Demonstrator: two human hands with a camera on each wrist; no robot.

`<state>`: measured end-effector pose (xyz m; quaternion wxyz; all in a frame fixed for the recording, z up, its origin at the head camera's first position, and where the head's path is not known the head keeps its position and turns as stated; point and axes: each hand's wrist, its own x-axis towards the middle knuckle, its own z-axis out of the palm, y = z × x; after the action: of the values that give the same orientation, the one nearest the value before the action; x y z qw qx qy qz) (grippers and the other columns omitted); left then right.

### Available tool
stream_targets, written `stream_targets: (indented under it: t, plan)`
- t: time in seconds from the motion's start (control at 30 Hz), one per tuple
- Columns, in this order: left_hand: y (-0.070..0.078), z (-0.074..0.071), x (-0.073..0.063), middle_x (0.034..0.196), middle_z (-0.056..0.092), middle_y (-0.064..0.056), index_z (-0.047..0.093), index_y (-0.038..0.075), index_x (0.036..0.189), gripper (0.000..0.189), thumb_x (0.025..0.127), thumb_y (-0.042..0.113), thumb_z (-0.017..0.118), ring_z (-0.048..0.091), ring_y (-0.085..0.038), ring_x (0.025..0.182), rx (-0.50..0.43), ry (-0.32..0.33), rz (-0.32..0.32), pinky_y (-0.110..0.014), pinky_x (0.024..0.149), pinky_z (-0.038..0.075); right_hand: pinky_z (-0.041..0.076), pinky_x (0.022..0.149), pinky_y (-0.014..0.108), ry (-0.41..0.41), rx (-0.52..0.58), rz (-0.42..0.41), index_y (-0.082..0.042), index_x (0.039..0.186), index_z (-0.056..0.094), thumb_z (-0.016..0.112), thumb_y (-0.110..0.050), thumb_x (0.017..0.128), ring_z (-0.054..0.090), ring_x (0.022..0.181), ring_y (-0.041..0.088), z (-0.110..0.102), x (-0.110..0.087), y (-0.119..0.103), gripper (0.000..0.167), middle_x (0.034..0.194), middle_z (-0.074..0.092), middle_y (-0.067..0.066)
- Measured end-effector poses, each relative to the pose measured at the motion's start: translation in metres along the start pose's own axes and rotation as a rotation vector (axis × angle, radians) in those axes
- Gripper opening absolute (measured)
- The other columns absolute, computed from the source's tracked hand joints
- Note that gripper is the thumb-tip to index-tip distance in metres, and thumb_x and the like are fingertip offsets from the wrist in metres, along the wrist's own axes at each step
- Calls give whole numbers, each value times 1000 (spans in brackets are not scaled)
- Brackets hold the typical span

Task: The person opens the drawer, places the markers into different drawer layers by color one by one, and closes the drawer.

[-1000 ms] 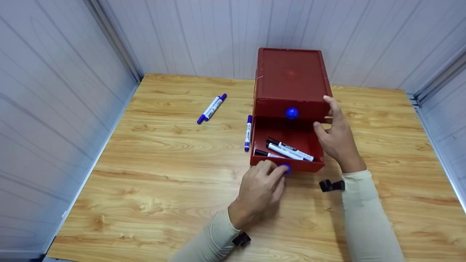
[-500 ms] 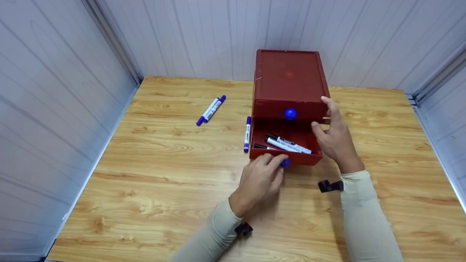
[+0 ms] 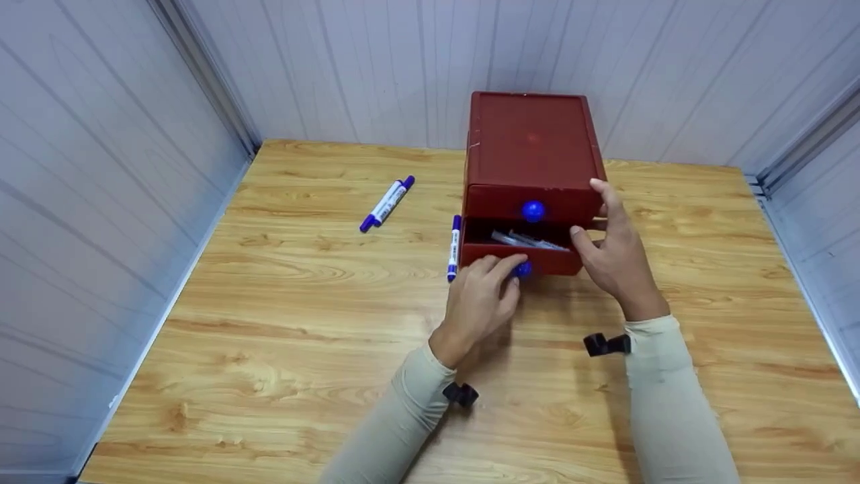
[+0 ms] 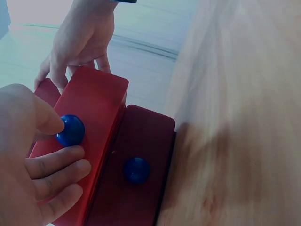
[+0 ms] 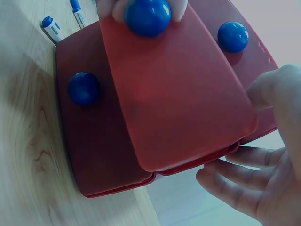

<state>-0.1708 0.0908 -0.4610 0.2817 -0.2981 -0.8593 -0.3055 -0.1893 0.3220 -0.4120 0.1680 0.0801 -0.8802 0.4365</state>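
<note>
Head view, drawer unit [image 3: 537, 138]: red, near the back edge of the worktop [image 3: 289, 336], right of its middle.
Head view, middle drawer [image 3: 557, 264]: partly pulled out, pens [image 3: 535, 241] lying inside; the top drawer [image 3: 494, 200] is pushed in.
Head view, left hand [image 3: 478, 290]: pinches the middle drawer's blue knob [image 3: 523, 269], fingers bent at it.
Head view, right hand [image 3: 615, 259]: spread at the unit's right front corner, a fingertip touching its upper edge, nothing clasped.
Head view, loose pens: a touching pair [image 3: 388, 204] left of the unit, nearer the worktop's back edge than its front; a single pen [image 3: 455, 249] just beside the unit's left side.
Left wrist view, knob hold: one digit's tip meets the knob, three more fingers loosely bent just beside it.
Left wrist view, bottom drawer [image 4: 146, 123]: pushed in, set back from the middle drawer's front.
Right wrist view, right hand: fingers nearly straight along the unit's side, thumb by the top drawer's front.
</note>
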Motion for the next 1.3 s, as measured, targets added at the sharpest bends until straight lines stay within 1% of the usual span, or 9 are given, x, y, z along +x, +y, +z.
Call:
stream_targets:
  t: [0.1, 0.23, 0.3, 0.63, 0.83, 1.0, 1.07, 1.2, 1.3]
  plan:
    - [-3, 2, 6, 96, 70, -2, 72, 16, 122, 34, 89, 16, 66, 65, -20, 77, -16, 2, -19, -32, 65, 52, 57, 74, 39, -5, -3, -7, -36, 155, 28, 64, -16, 95, 62, 107, 38, 0, 0, -1, 73, 126, 53, 17]
    - [-7, 4, 13, 97, 69, -4, 72, 15, 123, 35, 88, 15, 67, 65, -19, 78, -51, -16, -49, -32, 67, 53, 55, 71, 27, -14, -2, -22, -38, 155, 26, 70, -17, 93, 64, 107, 37, -1, -1, -2, 78, 126, 54, 16]
    - [-9, 5, 15, 98, 69, -4, 71, 14, 124, 36, 89, 14, 67, 64, -19, 80, -63, -25, -59, -32, 69, 53, 55, 70, 23, -12, -5, -31, -38, 155, 26, 71, -17, 92, 64, 106, 36, 0, 0, -2, 80, 125, 54, 15]
    - [-17, 14, 25, 101, 67, -7, 68, 15, 129, 41, 88, 14, 66, 64, -19, 85, -80, -42, -99, -31, 73, 53, 54, 68, 19, 19, -40, -72, -30, 155, 28, 72, -9, 90, 66, 103, 36, 2, 2, -3, 82, 129, 53, 17]
    - [-17, 14, 28, 104, 66, -7, 65, 18, 134, 45, 89, 15, 66, 64, -19, 87, -112, -81, -162, -32, 73, 53, 58, 69, 29, 28, -63, -78, -29, 155, 27, 72, -10, 90, 66, 102, 34, 2, 2, -2, 82, 129, 53, 16]
    - [-16, 15, 29, 108, 65, -6, 64, 20, 136, 47, 89, 17, 65, 62, -17, 89, -138, -110, -216, -32, 73, 53, 57, 69, 30, 41, -69, -78, -28, 155, 28, 72, -9, 90, 66, 100, 32, 3, 3, -1, 80, 127, 54, 16]
    - [-14, 16, 27, 109, 65, -5, 62, 20, 138, 49, 89, 17, 65, 62, -16, 89, -141, -111, -219, -31, 72, 53, 58, 69, 33, 55, -78, -86, -28, 154, 29, 71, -7, 90, 67, 99, 32, 4, 3, 0, 80, 126, 54, 16]
    - [-9, 22, 18, 114, 65, -8, 49, 14, 149, 63, 89, 15, 66, 61, -16, 89, -179, -139, -211, -29, 73, 52, 58, 70, 47, 86, -103, -106, -27, 153, 30, 70, -4, 90, 67, 97, 34, 6, 2, 2, 78, 127, 55, 20]
    - [-3, 26, 11, 121, 65, -8, 38, 10, 155, 71, 89, 13, 65, 62, -14, 90, -271, -172, -244, -24, 76, 51, 58, 70, 52, 106, -115, -110, -28, 152, 30, 69, -4, 91, 67, 97, 36, 8, 1, 2, 77, 129, 54, 22]
